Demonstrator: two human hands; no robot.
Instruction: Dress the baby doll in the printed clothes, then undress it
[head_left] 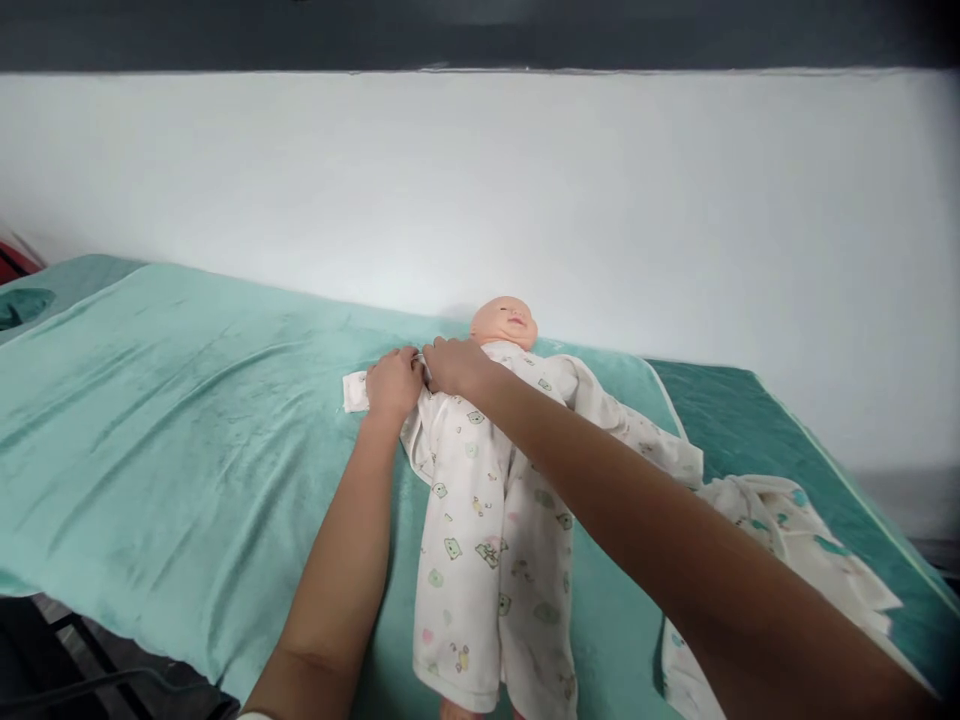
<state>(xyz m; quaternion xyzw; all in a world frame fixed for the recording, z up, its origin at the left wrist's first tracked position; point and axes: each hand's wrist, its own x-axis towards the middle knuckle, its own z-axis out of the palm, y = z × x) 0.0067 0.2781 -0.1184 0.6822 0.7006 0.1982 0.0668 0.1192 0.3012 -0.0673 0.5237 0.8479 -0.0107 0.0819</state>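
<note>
A baby doll lies on its back, head toward the wall, dressed in a white printed top and trousers. My left hand is closed on the sleeve at the doll's left-hand side in the view, with the cuff sticking out past my knuckles. Close beside it, my right hand grips the same sleeve near the shoulder, its fingertips mostly hidden. The other sleeve stretches out to the right. At the bottom edge, the doll's feet just show below the trouser legs.
A light green blanket covers the bed, with a darker green cover at the right. Another white printed baby garment lies crumpled there, partly behind my right forearm. The white wall rises right behind the doll's head.
</note>
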